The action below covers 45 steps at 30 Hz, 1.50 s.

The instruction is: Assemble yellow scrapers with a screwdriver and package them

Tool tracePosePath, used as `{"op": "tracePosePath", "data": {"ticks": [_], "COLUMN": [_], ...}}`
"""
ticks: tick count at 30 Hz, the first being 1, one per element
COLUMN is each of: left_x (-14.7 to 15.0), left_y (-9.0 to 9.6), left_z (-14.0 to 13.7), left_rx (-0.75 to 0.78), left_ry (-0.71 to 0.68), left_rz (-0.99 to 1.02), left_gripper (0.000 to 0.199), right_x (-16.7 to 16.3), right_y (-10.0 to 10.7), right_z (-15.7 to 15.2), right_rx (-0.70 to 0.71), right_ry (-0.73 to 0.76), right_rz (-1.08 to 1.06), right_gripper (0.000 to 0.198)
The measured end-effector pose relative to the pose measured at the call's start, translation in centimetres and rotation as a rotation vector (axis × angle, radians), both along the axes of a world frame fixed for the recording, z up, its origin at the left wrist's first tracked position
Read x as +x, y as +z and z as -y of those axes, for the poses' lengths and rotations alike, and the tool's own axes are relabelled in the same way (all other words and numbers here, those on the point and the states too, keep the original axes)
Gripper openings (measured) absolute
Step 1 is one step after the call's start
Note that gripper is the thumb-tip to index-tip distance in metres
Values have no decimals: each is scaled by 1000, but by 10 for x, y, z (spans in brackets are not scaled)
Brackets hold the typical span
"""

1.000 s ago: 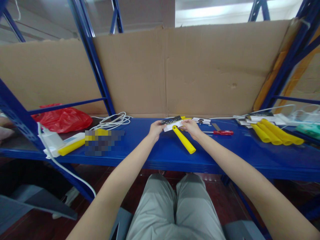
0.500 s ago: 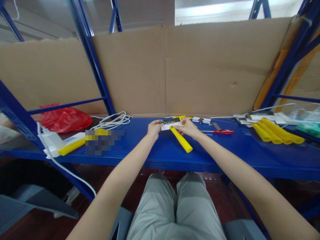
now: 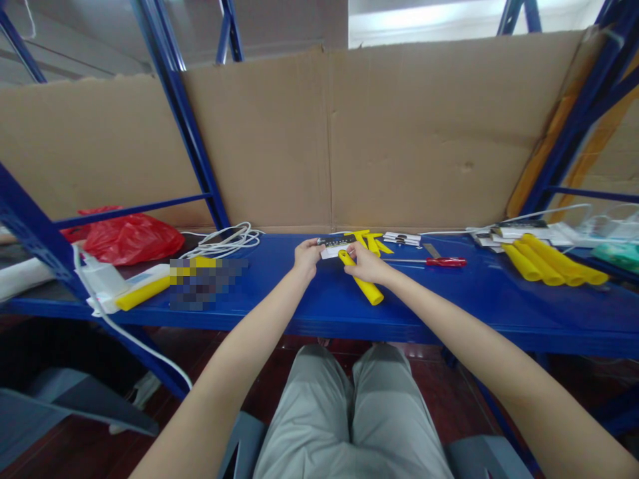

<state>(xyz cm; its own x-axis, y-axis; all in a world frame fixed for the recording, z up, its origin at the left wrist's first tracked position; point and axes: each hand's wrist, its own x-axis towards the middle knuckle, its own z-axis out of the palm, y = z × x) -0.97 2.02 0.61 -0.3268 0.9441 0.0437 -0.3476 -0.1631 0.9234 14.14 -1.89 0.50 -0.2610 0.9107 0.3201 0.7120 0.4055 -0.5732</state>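
My left hand (image 3: pixel 305 259) is closed on the left end of a flat black-and-white piece (image 3: pixel 333 241), a dark strip with a row of small light marks over a white lower part. A yellow tube-shaped handle (image 3: pixel 370 293) slants down to the right from this piece, its wide end over the blue table. Around the upper part of the handle, close to the piece, my right hand (image 3: pixel 368 264) has its fingers closed. The fingertips partly cover the joint. Just behind my right hand lie several small yellow parts (image 3: pixel 373 242).
A red screwdriver (image 3: pixel 446 262) and a small metal blade (image 3: pixel 432 251) lie to the right. Several yellow handles (image 3: pixel 549 263) are grouped farther right. White cable (image 3: pixel 227 241), a red plastic bag (image 3: pixel 130 236) and a power strip (image 3: pixel 142 283) lie left. Cardboard (image 3: pixel 259 146) stands behind the table.
My right hand has moved left and slightly down, from the right end of the black-and-white piece onto the yellow handle. The yellow parts behind it now show more. My left hand stays put.
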Motion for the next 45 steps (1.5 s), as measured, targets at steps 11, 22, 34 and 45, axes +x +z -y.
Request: {"op": "tracePosePath", "data": {"ticks": [11, 22, 34, 45], "left_x": [2, 3, 1, -1], "left_y": [4, 1, -4, 3], "left_z": [4, 3, -3, 4], "left_rx": [22, 117, 193, 65], "left_ry": [17, 66, 115, 40], "left_rz": [-15, -273, -339, -250], "left_gripper": [24, 28, 27, 23], "right_x": [0, -2, 2, 68], "right_y": [0, 3, 6, 49], "right_z": [1, 3, 1, -25], "right_rx": [-25, -32, 67, 226], "right_ry": [89, 15, 45, -265], "right_rz": [106, 74, 65, -141], "right_gripper": [57, 57, 59, 58]}}
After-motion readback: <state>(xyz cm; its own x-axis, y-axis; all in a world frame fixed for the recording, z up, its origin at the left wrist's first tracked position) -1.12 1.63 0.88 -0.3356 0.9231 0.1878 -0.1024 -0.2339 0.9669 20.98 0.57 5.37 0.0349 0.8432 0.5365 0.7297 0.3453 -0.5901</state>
